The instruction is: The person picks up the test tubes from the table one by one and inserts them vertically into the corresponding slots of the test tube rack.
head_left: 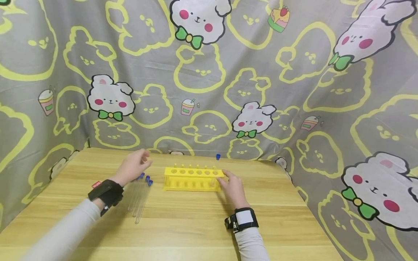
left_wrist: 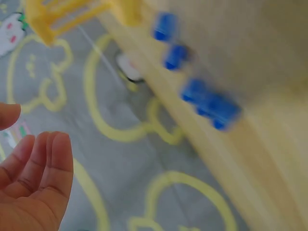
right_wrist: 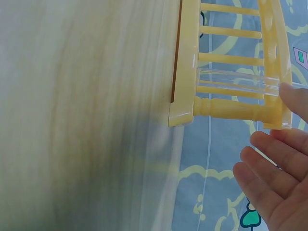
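Observation:
A yellow test tube rack (head_left: 192, 174) stands at the middle of the table. My right hand (head_left: 233, 188) grips its right end; in the right wrist view the thumb (right_wrist: 294, 98) lies on the top plate and the other fingers are around the end. One clear test tube (right_wrist: 231, 79) stands in the rack beside that thumb. To the left of the rack, several clear test tubes (head_left: 141, 204) with blue caps (head_left: 148, 178) lie side by side. My left hand (head_left: 133, 166) hovers over their capped ends, holding nothing, its fingers loosely bent.
A loose blue cap (head_left: 218, 157) sits behind the rack, near the back edge of the wooden table (head_left: 183, 224). A grey patterned curtain (head_left: 209, 79) hangs behind the table and along both sides.

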The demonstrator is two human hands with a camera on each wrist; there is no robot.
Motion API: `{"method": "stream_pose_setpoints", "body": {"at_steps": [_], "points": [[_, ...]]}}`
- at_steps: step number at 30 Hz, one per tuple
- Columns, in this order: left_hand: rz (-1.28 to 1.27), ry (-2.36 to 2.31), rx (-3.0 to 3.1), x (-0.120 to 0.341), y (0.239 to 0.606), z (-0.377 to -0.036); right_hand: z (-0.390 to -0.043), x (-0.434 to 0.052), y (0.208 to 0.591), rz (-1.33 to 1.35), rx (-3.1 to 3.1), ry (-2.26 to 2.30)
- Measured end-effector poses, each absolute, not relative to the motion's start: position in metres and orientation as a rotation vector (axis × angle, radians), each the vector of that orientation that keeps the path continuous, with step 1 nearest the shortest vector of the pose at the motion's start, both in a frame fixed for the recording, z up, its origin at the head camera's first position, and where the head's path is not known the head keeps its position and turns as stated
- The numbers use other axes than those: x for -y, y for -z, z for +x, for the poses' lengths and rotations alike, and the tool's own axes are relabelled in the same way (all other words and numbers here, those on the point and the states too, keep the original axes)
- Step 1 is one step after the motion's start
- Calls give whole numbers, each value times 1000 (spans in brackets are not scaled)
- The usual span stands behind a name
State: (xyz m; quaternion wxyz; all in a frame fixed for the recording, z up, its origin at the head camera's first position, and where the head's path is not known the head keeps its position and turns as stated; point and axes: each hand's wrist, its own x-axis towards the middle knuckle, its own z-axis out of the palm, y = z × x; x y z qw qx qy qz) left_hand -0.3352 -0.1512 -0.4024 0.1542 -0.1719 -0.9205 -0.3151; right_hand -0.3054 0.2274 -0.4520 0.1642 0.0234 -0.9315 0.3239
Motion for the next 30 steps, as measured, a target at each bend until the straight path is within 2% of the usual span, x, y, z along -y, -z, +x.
{"method": "stream_pose_setpoints", "body": {"at_steps": [12, 30], "points": [[-319, 802, 2849, 200, 435, -337, -306, -228, 451, 61, 2651, -949], [-144, 863, 3054, 202, 459, -333, -306, -227, 452, 55, 2655, -932]]}}
